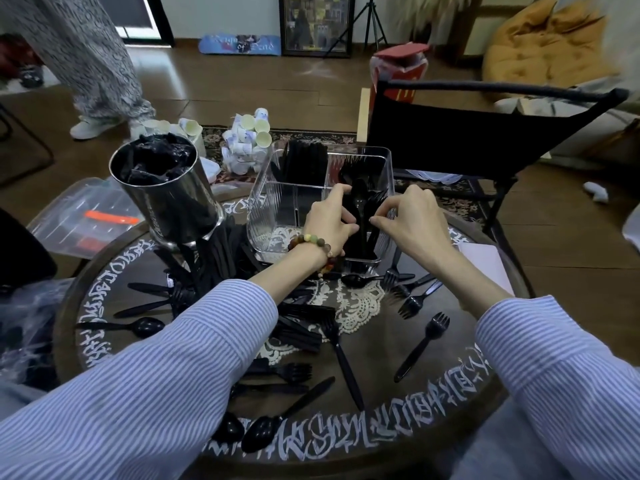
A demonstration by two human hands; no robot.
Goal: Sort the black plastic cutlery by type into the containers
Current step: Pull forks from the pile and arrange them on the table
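Both hands, left (329,220) & right (408,216), are pinching black cutlery (362,216) upright in the clear container (270,202), mid frame; loose forks (420,344) are lying on the worktop (398,403).

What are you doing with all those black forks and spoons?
Sorting them. Both hands, left hand and right hand, are at the clear divided container, gripping a bunch of black cutlery standing in its near right compartment. Many forks and spoons lie loose on the round table, waiting.
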